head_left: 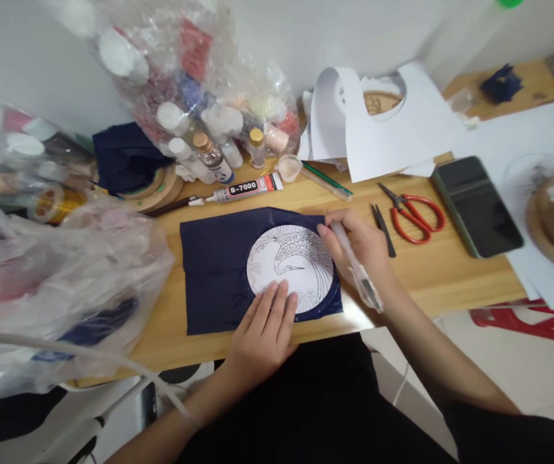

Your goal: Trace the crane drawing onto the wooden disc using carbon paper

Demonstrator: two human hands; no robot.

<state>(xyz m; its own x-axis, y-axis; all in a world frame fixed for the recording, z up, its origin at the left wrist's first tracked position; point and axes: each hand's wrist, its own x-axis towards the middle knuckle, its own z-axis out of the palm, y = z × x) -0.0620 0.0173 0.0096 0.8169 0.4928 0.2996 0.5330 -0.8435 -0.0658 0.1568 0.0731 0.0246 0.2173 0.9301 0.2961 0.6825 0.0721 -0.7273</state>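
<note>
**Paper disc point(290, 265) under left hand point(263, 328), pen point(354, 265) in right hand point(361, 241)**

Orientation first: round outline, so no clear long axis on the disc. Line-drawn crane on it with beak to the right, neck looped below the feathered body. Navy cloth point(214, 270) underneath, long axis left to right. Pen on a slant, from fingertips at upper left down to the right wrist.

Looks: white paper, thin dark lines, dense feather strokes at top and right, curls along the bottom. Cloth lightly creased. Pen pale, clear at the low end.

Position: flat on the cloth's right part, on the wooden table point(455, 280). Left hand laid flat over the lower edge, fingers straight and together. Right hand just beside the right edge, fingers closed round the pen. Hands apart. Can't tell pen-tip contact.
</note>
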